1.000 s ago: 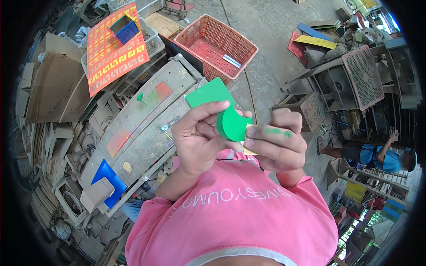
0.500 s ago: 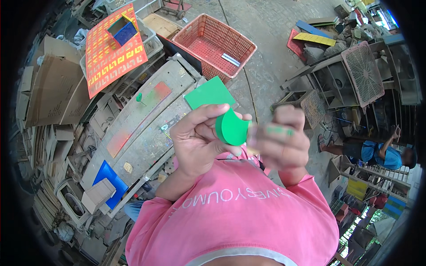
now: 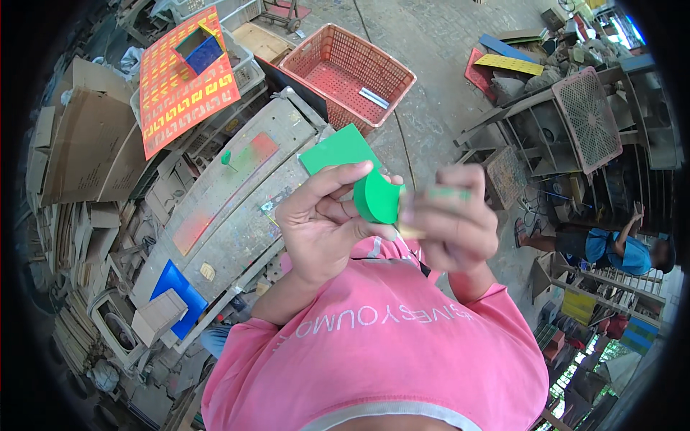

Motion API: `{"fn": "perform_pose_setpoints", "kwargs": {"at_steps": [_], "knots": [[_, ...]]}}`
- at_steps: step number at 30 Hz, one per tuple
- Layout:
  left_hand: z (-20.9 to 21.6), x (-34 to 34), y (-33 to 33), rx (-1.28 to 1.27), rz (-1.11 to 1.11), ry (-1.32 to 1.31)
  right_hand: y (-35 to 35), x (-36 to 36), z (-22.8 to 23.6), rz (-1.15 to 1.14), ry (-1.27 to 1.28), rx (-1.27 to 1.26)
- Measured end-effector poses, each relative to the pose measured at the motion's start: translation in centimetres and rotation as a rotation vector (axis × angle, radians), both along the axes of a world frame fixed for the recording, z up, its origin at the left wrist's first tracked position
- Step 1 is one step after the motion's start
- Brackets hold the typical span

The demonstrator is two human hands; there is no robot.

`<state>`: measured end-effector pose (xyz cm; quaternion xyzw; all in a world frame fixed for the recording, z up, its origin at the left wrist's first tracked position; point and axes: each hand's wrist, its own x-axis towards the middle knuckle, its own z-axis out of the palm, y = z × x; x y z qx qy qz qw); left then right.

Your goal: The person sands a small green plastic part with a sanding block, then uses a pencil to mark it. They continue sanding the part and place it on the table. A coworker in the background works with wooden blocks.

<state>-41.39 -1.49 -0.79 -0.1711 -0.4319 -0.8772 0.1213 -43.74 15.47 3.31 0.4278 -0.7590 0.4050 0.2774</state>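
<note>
1. Block (image 3: pixel 377 200), green and curve-sided, sits gripped between thumb and fingers of your left hand (image 3: pixel 316 219), in front of your pink shirt (image 3: pixel 388 323) and right of the workbench (image 3: pixel 241 230).
2. Your right hand (image 3: pixel 458 219), fingers curled, seems to pinch a pale tan piece (image 3: pixel 411 232) by the block's right edge; blur hides the exact contact.
3. Compared with a half-second ago, the block sits slightly farther away, your right hand still blurred: likely, that edge remains under work.
</note>
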Motion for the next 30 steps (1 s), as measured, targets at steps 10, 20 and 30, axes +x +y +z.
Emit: {"fn": "perform_pose_setpoints", "kwargs": {"at_steps": [10,20,30], "knots": [[0.2,0.3,-0.8,0.017,-0.028,0.023,-0.8,0.0,0.2,0.018,-0.003,0.005],[0.2,0.5,-1.1,0.051,-0.064,-0.011,-1.0,-0.9,0.0,0.0,-0.009,-0.007],[0.0,0.2,-0.8,-0.038,0.001,0.005,-0.8,0.0,-0.3,0.106,-0.005,-0.039]]}}
